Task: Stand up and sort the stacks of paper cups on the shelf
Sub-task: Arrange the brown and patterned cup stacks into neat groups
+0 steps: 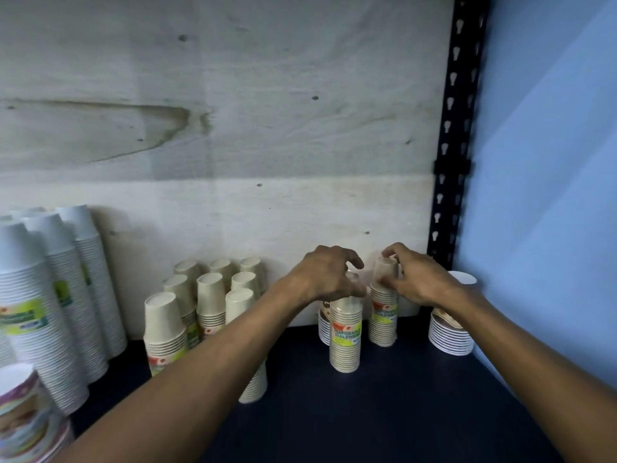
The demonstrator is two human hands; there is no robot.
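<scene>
The left hand (329,274) curls over and hides the top of the near cup stack (346,335) on the shelf (384,396), the right hand (415,279) pinches the far cup stack (384,315), and a white stack (323,325) behind is mostly hidden.

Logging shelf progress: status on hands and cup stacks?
Left hand grips near beige stack. Right hand pinches far beige stack. Both upright. White stack at right, clear.

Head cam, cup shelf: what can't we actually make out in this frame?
- Cup stack under the left hand: its top is hidden by the hand.
- Grip of the right hand on the rear cup stack: blurred, and the fingers cover the top cups.
- White cups behind the front stack: mostly hidden by it.
- Label text: mostly too small and blurred to read.
- Tall white stacks and patterned cups: cut off by the left edge.
</scene>
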